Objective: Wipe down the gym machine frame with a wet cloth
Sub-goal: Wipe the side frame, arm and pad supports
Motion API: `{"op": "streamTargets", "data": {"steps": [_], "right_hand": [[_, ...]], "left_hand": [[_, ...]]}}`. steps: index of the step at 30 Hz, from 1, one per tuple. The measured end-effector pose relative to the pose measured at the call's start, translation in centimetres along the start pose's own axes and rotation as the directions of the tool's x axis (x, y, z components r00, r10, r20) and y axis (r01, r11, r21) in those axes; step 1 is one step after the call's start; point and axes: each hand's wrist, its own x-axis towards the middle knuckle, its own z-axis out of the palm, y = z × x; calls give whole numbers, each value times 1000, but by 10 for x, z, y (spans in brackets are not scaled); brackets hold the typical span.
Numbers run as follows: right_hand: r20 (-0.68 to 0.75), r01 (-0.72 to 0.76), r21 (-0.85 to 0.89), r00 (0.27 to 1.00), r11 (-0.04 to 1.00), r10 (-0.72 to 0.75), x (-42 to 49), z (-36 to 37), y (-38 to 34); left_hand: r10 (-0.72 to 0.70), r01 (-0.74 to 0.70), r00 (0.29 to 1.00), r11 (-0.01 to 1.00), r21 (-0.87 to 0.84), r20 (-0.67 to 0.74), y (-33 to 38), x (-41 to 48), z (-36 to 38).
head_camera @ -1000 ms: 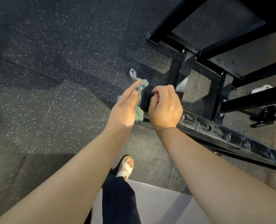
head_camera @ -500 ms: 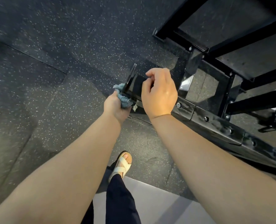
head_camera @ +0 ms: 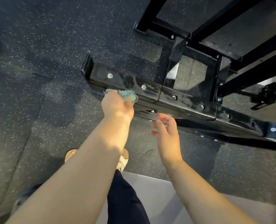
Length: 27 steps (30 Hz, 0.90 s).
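1. task thing: glossy black steel box-section beam of the gym machine frame point(head_camera: 166, 94), lying low over the dark speckled rubber floor point(head_camera: 53, 46). its long axis runs from a capped end at upper left down toward lower right, and it leaves the view at the right edge.
2. left hand point(head_camera: 118, 107): fingers curled round a small bunched blue-green mesh-edged cloth point(head_camera: 128, 96). the cloth touches the beam's near side face, just under the top edge and close to the capped end.
3. right hand point(head_camera: 166, 131): fingers loose and spread, holding nothing. it hovers just beside the beam's near lower edge, to the right of the left hand. it is blurred, so contact with the metal cannot be told.
4. key relation: nearly all the beam's length lies to the right of the cloth, along the axis. only a short stretch and the end cap lie to its left.
5. judgement: the next stroke likely runs rightward along the axis, done by the left hand since it carries the cloth. the right hand sits near that path and would need to clear.
6. the top face shows a smeared sheen round the silver bolt heads point(head_camera: 110, 76). wet film or reflection, cannot tell.
7. black uprights and cross-members point(head_camera: 174, 59) stand behind the beam, farther from both hands.
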Motion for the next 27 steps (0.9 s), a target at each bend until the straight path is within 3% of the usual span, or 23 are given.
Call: {"op": "streamTargets", "data": {"steps": [2,3,5,8,9,10,12,14,16,19,21,25,27], "right_hand": [[166,-379,293,924,878,344,4,1,-5],[267,-485,437,874,758,405,7,2,-8],[417,-555,641,832,531,366,15,8,-19],[475,-557,743,829,370,294,22,22,-32],[479,-557,751,829,354,288,21,29,-34],[470,-548,761,835,347,287,21,36,-31],[437,-520,783,850,341,294,21,49,-25],[438,-520,804,846,288,304,24,53,-25],[461,-527,829,833,187,306,30,51,-34],[388,-447,892,836,69,388,41,32,-52],[262,-330,942,841,66,474,48,2,-53],[-85,32,994,814,102,574,67,-76,-43],[-114,106,993,841,45,530,69,-82,-41]], "left_hand": [[-26,19,995,997,69,94,-16,-9,-3],[-63,46,987,991,122,145,-27,-16,-2],[-149,100,967,968,229,208,-40,-30,-4],[-116,15,977,876,483,179,-44,-34,-7],[-72,-46,984,777,628,162,-43,-33,-9],[-24,-111,987,611,784,159,-40,-30,-11],[32,-241,970,157,958,239,-36,-24,-14],[95,-301,940,-219,928,327,-30,-21,-20],[149,-362,877,-419,832,457,-24,-26,-30],[124,-546,730,-486,682,673,-17,-36,-49],[71,-637,647,-495,590,759,-18,-45,-56],[-223,-766,501,-564,308,836,-42,-59,-59],[-334,-819,391,-552,158,857,-58,-60,-54]]}}
